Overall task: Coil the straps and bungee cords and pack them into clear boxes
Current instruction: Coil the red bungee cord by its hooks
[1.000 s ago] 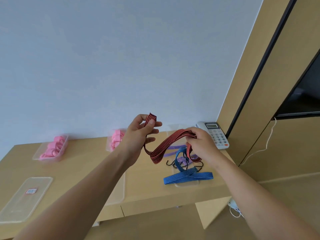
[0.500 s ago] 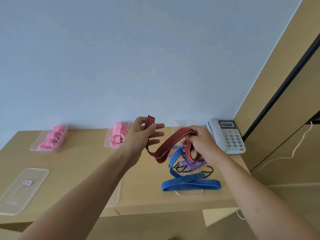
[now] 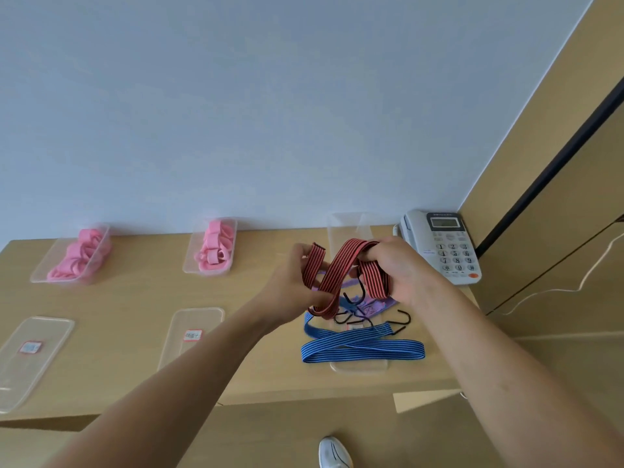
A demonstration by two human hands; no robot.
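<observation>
Left grip and right grip both clamped on red bungee cord, centre frame | blue bungee cord flat on counter below.

Both hands are up over the worktop with a red-and-black bungee cord strung between them. The left hand, a touch blurred, holds one folded end; the right hand grips a bunch of loops, and a black hook dangles just under its fingers. Below the hands, a blue bungee cord lies flat across a clear lid, with a purple strap just beneath the right hand. Beyond the right hand stands a clear box, and a telephone sits to that hand's right. Left of the left hand is a box of pink straps, and farther left a second box of pink straps. A labelled lid and a second labelled lid lie nearer the person.
</observation>
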